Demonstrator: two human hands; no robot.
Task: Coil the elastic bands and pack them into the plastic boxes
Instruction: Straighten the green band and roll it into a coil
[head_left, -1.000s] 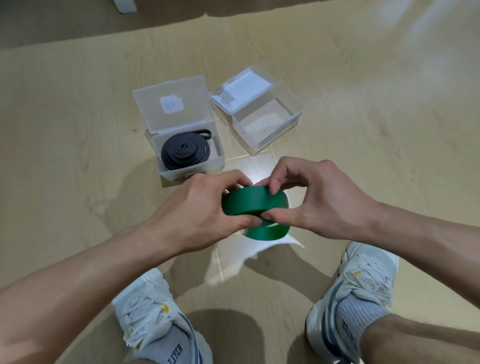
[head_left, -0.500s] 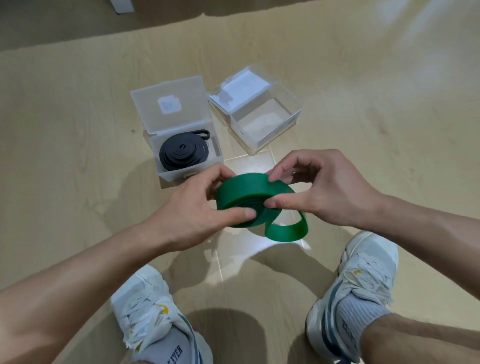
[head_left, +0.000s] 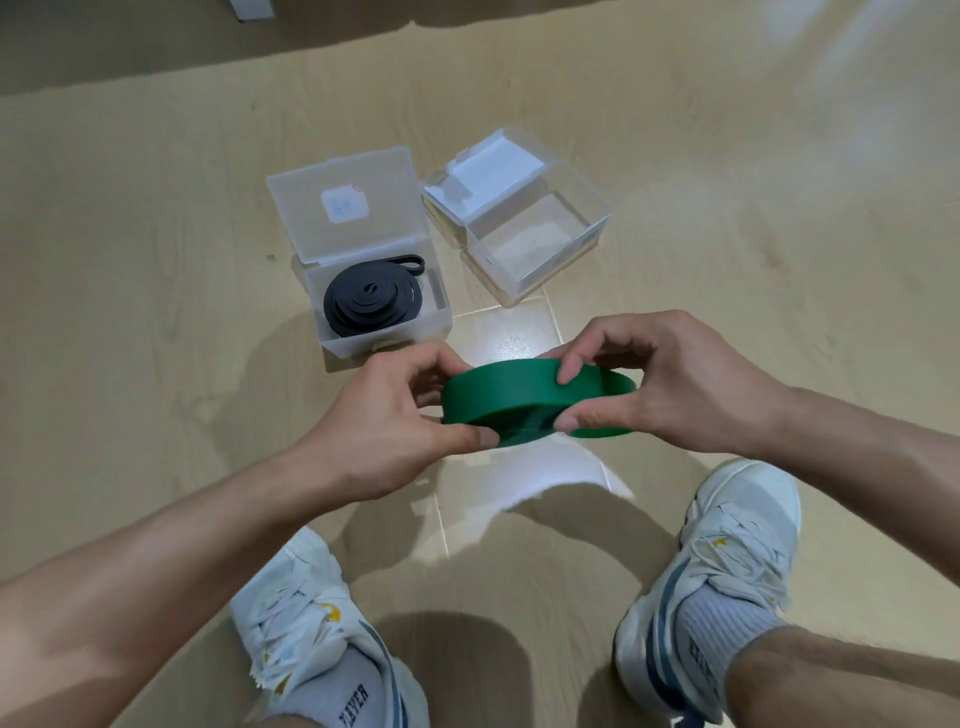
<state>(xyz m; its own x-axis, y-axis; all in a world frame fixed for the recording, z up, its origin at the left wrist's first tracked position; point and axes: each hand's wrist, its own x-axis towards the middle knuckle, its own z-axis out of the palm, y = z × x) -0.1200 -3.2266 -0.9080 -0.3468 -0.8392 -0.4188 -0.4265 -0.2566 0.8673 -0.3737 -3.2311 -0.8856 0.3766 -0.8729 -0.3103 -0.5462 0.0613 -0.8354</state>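
Sock (head_left: 353, 709) lettering partly read: "LAYER". Lid sticker (head_left: 345, 206) illegible. Black band (head_left: 370, 301) coiled in left box (head_left: 382, 332), upper-center; right box (head_left: 537, 244) empty. Green band (head_left: 514, 397) pinched mid-frame by left hand (head_left: 395, 421) and right hand (head_left: 660, 379).

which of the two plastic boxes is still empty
The clear box on the right, lid open, holds nothing. The frosted box left of it already has the coiled black band inside.

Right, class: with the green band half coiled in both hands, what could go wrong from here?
1. The green band may spring loose: its outer loop already bulges beside the right hand, and the left hand only pinches the edge.
2. A slack coil might not fit the empty clear box.
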